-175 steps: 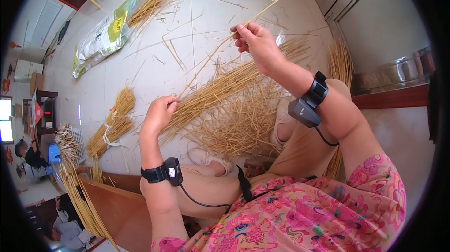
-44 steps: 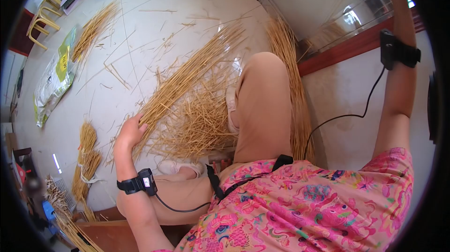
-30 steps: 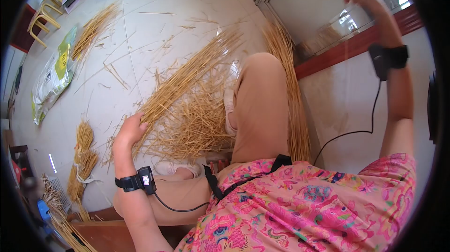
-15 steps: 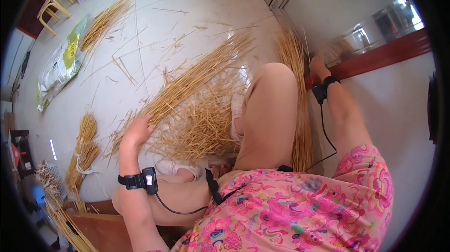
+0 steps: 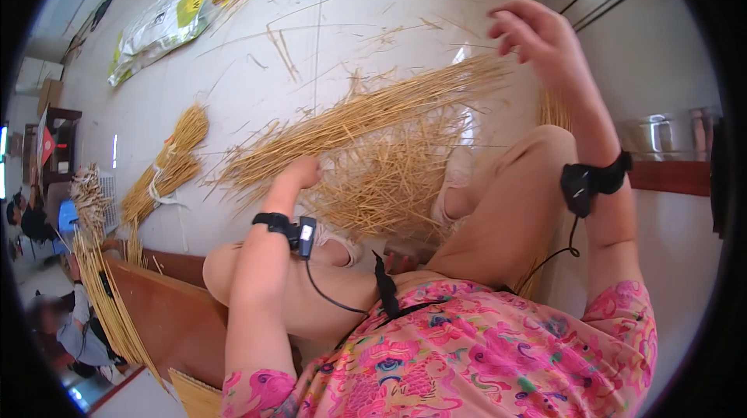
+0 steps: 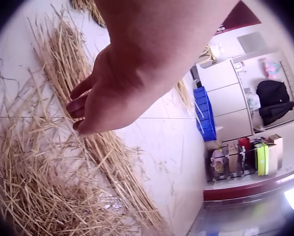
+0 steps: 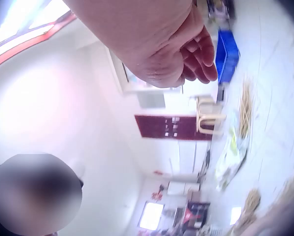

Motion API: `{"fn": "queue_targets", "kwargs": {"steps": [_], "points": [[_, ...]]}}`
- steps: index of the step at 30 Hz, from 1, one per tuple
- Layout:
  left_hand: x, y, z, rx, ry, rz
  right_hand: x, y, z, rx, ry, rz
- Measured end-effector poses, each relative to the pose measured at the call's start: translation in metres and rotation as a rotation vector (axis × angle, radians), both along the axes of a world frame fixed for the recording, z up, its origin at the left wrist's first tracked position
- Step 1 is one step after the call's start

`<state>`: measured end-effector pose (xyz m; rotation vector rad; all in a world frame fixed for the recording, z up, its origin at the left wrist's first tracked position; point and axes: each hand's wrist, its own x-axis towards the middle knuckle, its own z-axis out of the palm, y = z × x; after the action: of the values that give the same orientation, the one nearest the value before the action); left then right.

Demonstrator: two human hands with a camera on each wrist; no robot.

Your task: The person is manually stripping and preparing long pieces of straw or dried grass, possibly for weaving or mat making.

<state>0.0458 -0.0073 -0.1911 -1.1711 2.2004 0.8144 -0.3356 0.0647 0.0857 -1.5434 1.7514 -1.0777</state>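
Observation:
A long row of straw stalks lies across the tiled floor, with a tangled pile of short straw in front of it. My left hand hovers at the near left part of the row, its fingers loosely bent. The left wrist view has those fingers overlapping the stalks, and no stalk shows between them. Raised past the row's far right end, my right hand has loosely curved, spread fingers. It looks bare-handed in the right wrist view too, fingers hanging loose.
A tied straw bundle and a white-green bag lie to the left. More straw stands along the wall at right. A brown wooden board and long stalks are near left. Two people sit beyond. A blue crate stands farther off.
The stalk stretched between both hands earlier is gone. My right hand swung out right, came down by the wall straw, and is now raised ahead. The head view has turned left.

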Motion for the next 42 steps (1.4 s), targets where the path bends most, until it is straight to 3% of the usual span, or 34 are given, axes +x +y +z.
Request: {"fn": "queue_targets", "kwargs": {"steps": [4, 8, 12, 20, 23, 32, 38, 42], "points": [[0.013, 0.014, -0.052, -0.038, 0.041, 0.045, 0.086, -0.029, -0.037, 0.080, 0.175, 0.284], [0.012, 0.021, -0.071, -0.065, 0.179, 0.184, 0.094, -0.040, -0.065, 0.141, 0.568, 0.357], [0.001, 0.008, -0.084, -0.282, 0.275, 0.383, 0.086, -0.045, -0.070, 0.156, 0.580, 0.341], [-0.044, -0.010, -0.087, -0.429, 0.362, 0.524, 0.091, -0.057, -0.050, 0.106, 0.490, 0.286], [-0.051, -0.012, -0.092, -0.377, 0.321, 0.400, 0.093, -0.057, -0.046, 0.121, 0.497, 0.294], [-0.039, 0.012, -0.101, -0.494, 0.343, 0.306, 0.096, -0.056, -0.041, 0.134, 0.487, 0.300], [-0.045, -0.007, -0.080, -0.700, 0.292, 0.286, 0.098, -0.057, -0.036, 0.199, 0.483, 0.294], [-0.040, -0.023, -0.113, -0.649, 0.200, 0.217, 0.096, -0.058, -0.036, 0.209, 0.484, 0.294]]}}
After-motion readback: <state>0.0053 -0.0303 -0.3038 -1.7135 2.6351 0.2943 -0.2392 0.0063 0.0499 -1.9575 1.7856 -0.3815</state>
